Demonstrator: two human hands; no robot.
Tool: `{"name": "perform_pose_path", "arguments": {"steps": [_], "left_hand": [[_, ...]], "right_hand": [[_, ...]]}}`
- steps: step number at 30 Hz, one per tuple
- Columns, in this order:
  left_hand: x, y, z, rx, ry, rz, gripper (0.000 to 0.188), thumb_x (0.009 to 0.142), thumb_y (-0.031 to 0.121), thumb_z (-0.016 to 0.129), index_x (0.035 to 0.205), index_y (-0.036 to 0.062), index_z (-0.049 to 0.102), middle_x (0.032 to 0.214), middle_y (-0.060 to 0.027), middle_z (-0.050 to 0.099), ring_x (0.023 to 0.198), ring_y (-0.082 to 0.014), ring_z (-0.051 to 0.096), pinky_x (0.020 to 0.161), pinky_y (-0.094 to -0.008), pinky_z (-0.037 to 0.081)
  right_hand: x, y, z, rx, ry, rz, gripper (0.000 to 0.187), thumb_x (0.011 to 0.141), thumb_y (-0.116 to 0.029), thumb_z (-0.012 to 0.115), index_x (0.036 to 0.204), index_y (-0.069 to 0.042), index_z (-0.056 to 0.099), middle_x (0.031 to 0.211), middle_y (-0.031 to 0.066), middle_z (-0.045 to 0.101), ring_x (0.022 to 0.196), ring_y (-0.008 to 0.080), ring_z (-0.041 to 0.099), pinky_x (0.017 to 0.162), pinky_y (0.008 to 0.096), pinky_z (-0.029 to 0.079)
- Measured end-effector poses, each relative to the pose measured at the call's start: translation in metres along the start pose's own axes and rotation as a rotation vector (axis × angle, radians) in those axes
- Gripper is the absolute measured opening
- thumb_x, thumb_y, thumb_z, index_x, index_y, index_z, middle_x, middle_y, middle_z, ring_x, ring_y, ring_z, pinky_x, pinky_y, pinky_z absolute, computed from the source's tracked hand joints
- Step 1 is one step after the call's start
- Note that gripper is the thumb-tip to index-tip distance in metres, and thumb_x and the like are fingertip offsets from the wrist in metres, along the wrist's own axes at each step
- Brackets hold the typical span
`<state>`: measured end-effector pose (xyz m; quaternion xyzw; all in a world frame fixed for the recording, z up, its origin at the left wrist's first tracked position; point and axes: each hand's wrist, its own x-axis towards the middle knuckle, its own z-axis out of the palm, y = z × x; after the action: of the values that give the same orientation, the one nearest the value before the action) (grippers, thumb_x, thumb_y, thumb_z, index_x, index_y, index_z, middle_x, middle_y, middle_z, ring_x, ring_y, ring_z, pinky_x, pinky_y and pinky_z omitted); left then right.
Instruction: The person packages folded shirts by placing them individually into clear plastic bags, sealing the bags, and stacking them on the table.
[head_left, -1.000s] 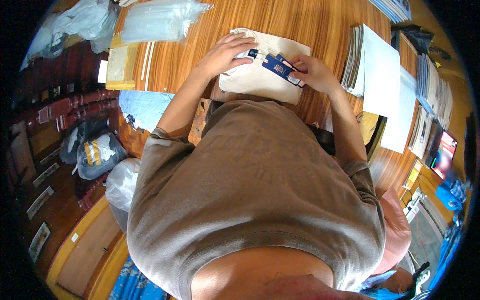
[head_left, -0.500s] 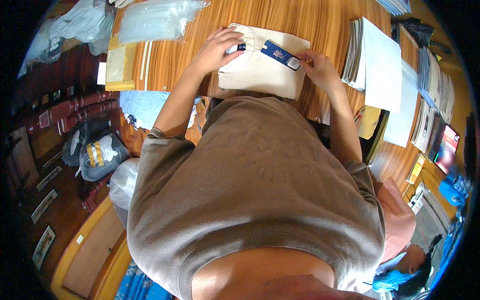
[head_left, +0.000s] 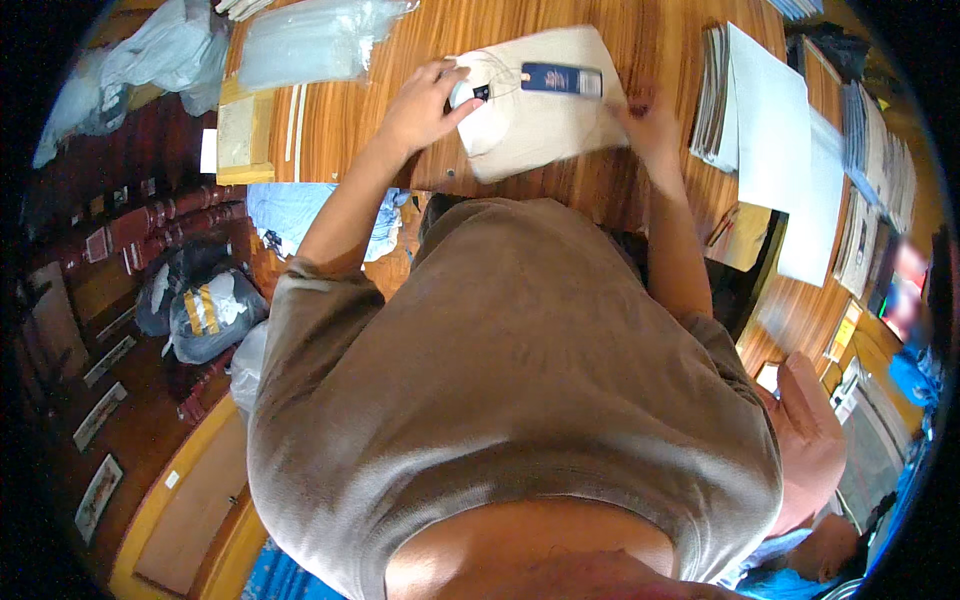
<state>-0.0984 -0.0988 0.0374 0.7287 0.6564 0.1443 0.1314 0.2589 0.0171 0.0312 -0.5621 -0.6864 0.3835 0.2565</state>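
Observation:
A folded beige garment lies on the wooden table in front of me. A dark blue hang tag rests on top of it, tied by a thin string. My left hand is closed around a small white and black tool at the garment's left edge. My right hand rests flat on the garment's right edge, fingers spread.
Clear plastic bags lie at the table's far left. Stacks of white sheets and folded pieces stand to the right. Bags and bundles sit on the dark floor at my left. My brown shirt fills the lower view.
The garment and blue tag have shifted up and turned level. My right hand let go of the tag and now lies on the garment's right edge. My left hand stays at the left edge.

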Motion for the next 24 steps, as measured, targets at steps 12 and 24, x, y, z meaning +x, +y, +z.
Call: {"name": "perform_pose_path", "arguments": {"steps": [12, 24], "left_hand": [[-0.017, 0.026, 0.023, -0.762, -0.139, -0.389, 0.024, 0.097, 0.019, 0.075, 0.108, -0.0025, 0.072, 0.084, -0.0054, 0.072, 0.069, -0.0108, 0.064, 0.063, -0.0278, 0.054], [-0.072, 0.060, 0.011, -0.903, -0.377, -0.575, 0.025, 0.097, 0.027, 0.076, 0.093, 0.0028, 0.075, 0.076, 0.0029, 0.065, 0.072, -0.0059, 0.057, 0.064, -0.0241, 0.046]], "right_hand": [[-0.057, 0.048, 0.008, 0.175, -0.094, 0.106, 0.036, 0.091, -0.031, 0.081, 0.102, 0.002, 0.073, 0.090, 0.0139, 0.075, 0.080, 0.0216, 0.072, 0.074, 0.0354, 0.057], [-0.115, 0.026, -0.010, 0.351, -0.259, 0.458, 0.038, 0.087, -0.026, 0.086, 0.108, 0.002, 0.072, 0.093, 0.0104, 0.077, 0.080, 0.0144, 0.071, 0.074, 0.0301, 0.058]]}}
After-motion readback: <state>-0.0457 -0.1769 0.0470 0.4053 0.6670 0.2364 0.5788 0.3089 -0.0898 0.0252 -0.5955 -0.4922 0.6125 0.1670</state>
